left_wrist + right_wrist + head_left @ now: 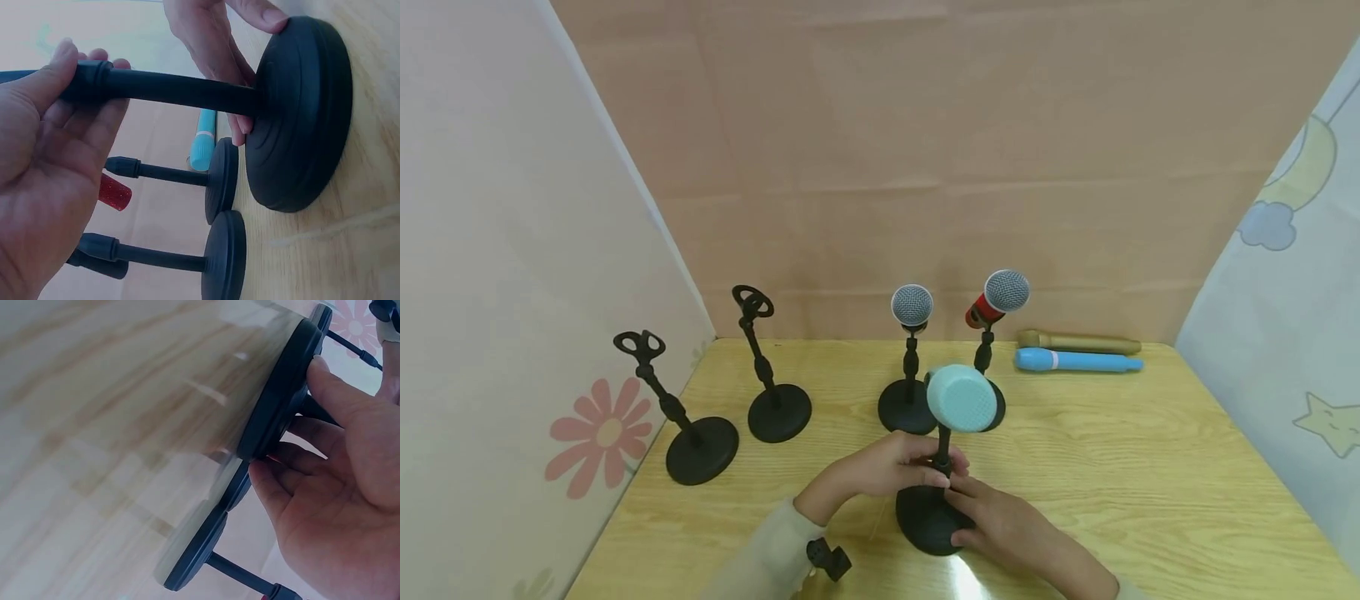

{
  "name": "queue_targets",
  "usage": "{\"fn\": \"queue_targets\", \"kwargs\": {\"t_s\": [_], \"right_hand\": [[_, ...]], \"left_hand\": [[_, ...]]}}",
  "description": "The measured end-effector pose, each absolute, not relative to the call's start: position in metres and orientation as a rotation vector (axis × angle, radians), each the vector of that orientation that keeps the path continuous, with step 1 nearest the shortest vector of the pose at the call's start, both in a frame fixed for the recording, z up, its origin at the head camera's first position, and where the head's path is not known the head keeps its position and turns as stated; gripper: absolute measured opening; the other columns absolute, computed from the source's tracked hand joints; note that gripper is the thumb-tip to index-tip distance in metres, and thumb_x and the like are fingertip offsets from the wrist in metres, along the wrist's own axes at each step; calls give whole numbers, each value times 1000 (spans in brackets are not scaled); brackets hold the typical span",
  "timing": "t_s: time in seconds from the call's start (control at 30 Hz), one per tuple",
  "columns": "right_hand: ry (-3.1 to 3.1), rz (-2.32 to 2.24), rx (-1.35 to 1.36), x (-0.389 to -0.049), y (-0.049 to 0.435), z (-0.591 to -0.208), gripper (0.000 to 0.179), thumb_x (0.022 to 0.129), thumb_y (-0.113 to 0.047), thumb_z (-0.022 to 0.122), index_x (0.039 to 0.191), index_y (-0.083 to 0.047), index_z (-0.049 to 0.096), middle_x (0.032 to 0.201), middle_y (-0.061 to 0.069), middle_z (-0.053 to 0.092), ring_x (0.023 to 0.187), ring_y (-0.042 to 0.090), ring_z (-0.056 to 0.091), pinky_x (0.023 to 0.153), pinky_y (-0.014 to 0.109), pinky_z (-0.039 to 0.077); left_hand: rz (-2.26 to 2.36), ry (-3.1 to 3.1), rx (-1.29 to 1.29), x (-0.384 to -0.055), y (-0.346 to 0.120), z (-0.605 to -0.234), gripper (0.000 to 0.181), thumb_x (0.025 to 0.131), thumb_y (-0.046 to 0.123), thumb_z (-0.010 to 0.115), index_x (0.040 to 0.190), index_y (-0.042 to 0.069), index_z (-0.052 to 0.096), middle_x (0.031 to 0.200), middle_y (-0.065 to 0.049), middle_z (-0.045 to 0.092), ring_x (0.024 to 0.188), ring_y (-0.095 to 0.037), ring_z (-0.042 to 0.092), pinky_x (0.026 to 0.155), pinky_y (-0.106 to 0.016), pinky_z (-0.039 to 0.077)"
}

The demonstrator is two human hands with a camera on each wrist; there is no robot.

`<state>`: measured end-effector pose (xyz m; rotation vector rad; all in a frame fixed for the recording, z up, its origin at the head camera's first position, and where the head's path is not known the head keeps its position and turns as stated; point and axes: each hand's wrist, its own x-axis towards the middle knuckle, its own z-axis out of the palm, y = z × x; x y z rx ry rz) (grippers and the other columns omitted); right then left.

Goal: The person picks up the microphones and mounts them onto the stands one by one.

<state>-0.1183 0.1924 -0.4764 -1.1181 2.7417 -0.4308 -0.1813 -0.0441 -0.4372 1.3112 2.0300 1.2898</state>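
A black desktop microphone stand (925, 521) stands near the front of the table and bears a mint-green microphone (962, 400), its broad rounded end towards me. My left hand (887, 465) grips the stand's pole, thumb on one side and fingers curled round the other, as the left wrist view shows. My right hand (1011, 525) holds the round base at its right side. In the right wrist view the thumb presses the base's edge while the other fingers reach along its far side and top.
Behind stand two more stands, one with a silver-headed microphone (912, 306), one with a red microphone (1006, 292). Two stands with bare clips, one nearer (702, 451) and one farther (780, 413), are at the left. A blue microphone (1075, 361) and a gold microphone (1082, 342) lie back right.
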Motion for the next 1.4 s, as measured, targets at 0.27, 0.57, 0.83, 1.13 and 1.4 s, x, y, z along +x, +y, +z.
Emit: {"fn": "queue_targets", "kwargs": {"t_s": [0.27,0.57,0.83,1.13,1.4], "right_hand": [[2757,-392,-1116,-116,192,-475,60,98,-43,64,141,-2,58,153,18,47,129,34,57,92,43,57],[2826,-366,-1202,-117,193,-479,56,96,-42,67,133,0,64,149,20,50,122,34,63,86,41,59],[2786,-341,-1125,-117,191,-481,59,96,-45,66,136,-2,63,152,19,48,126,32,60,88,39,59],[2713,-381,-978,-111,188,-482,63,95,-48,66,141,-6,60,155,16,45,129,31,58,89,41,59],[2747,-350,-1068,-117,191,-481,64,97,-50,61,143,-6,58,156,17,43,132,32,55,93,41,57]], "left_hand": [[1378,2148,1255,-178,-43,-440,21,96,17,69,115,8,72,110,-11,75,103,3,65,97,-21,51],[1539,2324,1071,-159,-34,-445,21,92,23,71,109,11,74,103,-7,77,98,2,67,88,-18,54],[1694,2409,970,-145,-27,-448,22,90,20,75,107,6,77,101,-10,77,95,0,70,80,-16,56],[1726,2409,890,-136,-27,-448,19,90,20,77,105,9,75,102,-9,77,96,-2,70,76,-17,57],[1562,2368,1024,-145,-35,-440,21,100,22,67,118,11,70,118,2,70,109,-4,65,91,-22,55]]}}
